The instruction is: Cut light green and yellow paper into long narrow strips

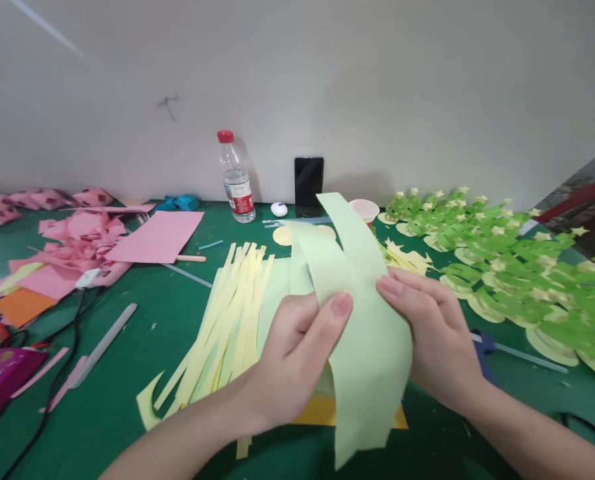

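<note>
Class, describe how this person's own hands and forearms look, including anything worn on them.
The left hand and right hand are ungloved, with short thumbnails and no visible rings. Both forearms are bare as far as they show: no sleeves, watch, bracelet or markings visible.

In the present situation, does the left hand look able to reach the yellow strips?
Probably yes: the strips lie close by, far ends uncovered, but the left hand must first release the green paper.
</note>
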Action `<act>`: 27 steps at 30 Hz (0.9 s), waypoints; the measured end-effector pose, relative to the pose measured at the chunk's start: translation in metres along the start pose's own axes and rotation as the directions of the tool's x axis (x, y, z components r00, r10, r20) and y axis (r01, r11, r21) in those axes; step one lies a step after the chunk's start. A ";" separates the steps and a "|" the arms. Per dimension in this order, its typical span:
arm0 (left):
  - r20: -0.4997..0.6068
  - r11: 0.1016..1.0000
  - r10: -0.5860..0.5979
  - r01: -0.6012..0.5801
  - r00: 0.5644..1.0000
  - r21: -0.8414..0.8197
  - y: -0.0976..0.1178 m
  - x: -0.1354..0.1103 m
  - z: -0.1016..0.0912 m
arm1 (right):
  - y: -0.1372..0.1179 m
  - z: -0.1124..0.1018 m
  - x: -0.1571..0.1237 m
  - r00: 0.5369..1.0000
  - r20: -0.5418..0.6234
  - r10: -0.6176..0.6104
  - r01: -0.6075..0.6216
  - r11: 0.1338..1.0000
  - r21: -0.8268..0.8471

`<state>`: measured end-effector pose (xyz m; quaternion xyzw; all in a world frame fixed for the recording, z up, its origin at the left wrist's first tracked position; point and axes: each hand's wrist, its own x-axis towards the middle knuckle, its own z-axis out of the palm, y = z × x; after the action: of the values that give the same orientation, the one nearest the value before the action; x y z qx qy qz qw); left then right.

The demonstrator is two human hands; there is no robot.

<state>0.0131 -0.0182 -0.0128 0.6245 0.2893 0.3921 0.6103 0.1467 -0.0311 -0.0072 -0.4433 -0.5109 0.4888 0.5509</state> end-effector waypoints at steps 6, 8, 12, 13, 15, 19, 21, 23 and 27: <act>-0.006 0.999 0.002 -0.002 1.000 -0.052 0.001 0.000 0.003 | -0.003 0.006 -0.004 0.994 -0.106 -0.034 0.030 0.999 -0.032; -0.012 0.999 -0.007 0.007 1.000 -0.054 0.003 0.000 0.004 | -0.003 0.007 -0.004 0.994 -0.108 -0.037 0.034 0.999 -0.022; -0.046 0.998 -0.012 0.009 0.999 -0.067 0.004 0.000 0.004 | -0.002 0.005 -0.003 0.995 -0.077 -0.068 0.071 0.997 0.029; -0.061 0.997 0.000 -0.005 0.998 -0.081 0.004 0.001 0.003 | -0.002 0.004 -0.003 0.995 -0.055 -0.078 0.080 0.996 0.032; -0.081 0.993 0.015 -0.025 0.997 -0.118 0.003 0.002 0.003 | -0.002 0.001 -0.002 0.997 0.016 -0.077 0.076 0.997 0.027; -0.040 0.990 0.012 -0.018 0.999 -0.136 0.003 0.003 0.000 | -0.005 -0.003 -0.001 0.994 0.107 0.007 -0.010 1.000 0.026; -0.006 0.997 0.043 -0.044 0.999 -0.059 0.003 0.004 -0.001 | -0.006 -0.004 0.000 0.999 0.049 0.003 -0.005 0.999 0.041; 0.012 0.995 0.081 -0.082 0.997 0.048 0.002 0.004 -0.001 | -0.006 -0.005 0.002 1.000 -0.001 -0.030 0.030 0.998 0.047; -0.031 0.990 0.079 -0.074 0.996 0.123 0.001 0.005 0.000 | -0.006 -0.007 0.003 0.993 0.098 -0.068 0.071 0.997 -0.030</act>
<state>0.0155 -0.0140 -0.0111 0.6640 0.2994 0.4080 0.5504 0.1543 -0.0284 -0.0010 -0.4103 -0.5601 0.4817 0.5347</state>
